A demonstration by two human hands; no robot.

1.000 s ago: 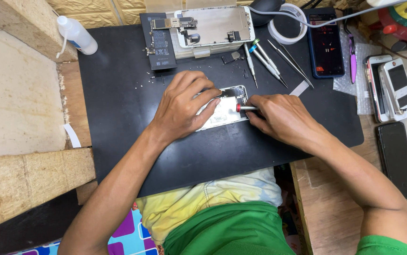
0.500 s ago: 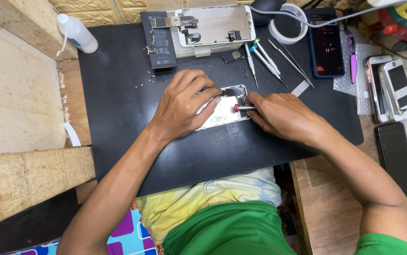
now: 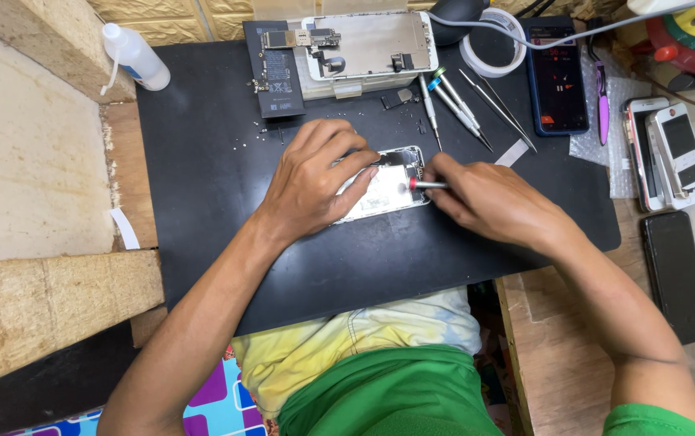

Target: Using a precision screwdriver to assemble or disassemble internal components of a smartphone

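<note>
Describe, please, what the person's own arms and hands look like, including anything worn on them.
Both arms are bare from the wrists to above the elbows. The left hand and right hand wear no gloves, and no rings, watch or bracelets show. A bright green short sleeve edges the right upper arm; the left arm leaves the picture before any sleeve appears.

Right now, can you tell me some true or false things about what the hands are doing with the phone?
1. The left hand presses down on the opened phone. True.
2. The right hand holds a hammer. False: it holds a small screwdriver.
3. The phone lies on a black mat. True.
4. The white bottle lies beside the right hand. False: it is at the mat's far left corner.
</note>
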